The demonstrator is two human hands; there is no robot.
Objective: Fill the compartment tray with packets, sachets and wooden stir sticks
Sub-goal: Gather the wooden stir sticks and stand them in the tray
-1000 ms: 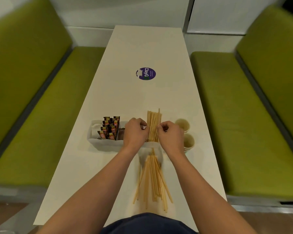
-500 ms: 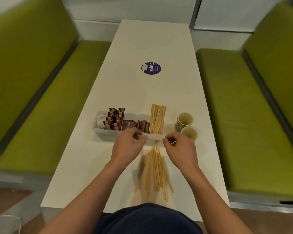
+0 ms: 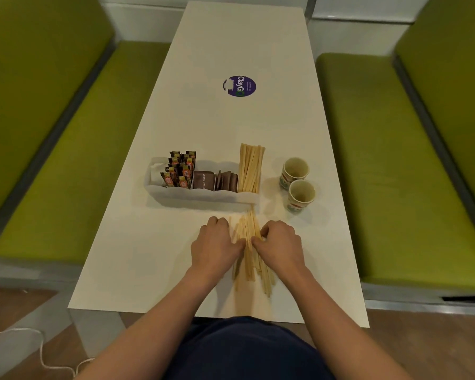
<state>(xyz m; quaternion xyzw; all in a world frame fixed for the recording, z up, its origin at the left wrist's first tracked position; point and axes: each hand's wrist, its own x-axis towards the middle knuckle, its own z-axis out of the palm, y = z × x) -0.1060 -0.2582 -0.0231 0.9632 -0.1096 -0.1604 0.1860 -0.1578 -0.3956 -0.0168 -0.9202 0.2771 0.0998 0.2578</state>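
Note:
A white compartment tray [image 3: 198, 195] stands across the white table. Its left part holds upright orange-and-brown packets [image 3: 180, 171], its middle parts hold brown sachets [image 3: 215, 181], and its right part holds a bunch of wooden stir sticks [image 3: 249, 168] leaning away from me. A loose pile of stir sticks [image 3: 251, 266] lies on the table in front of the tray. My left hand [image 3: 215, 246] and my right hand [image 3: 280, 246] lie on either side of that pile, fingers curled, thumbs pinching sticks at its middle.
Two paper cups [image 3: 296, 182] stand right of the tray. A round purple sticker [image 3: 239, 86] lies further up the table. Green benches [image 3: 66, 160] flank the table on both sides. The near table edge [image 3: 176, 314] is close to my body.
Both hands have drawn back from the sticks in the tray toward me and now grasp the loose pile on the table. The camera view has tilted down.

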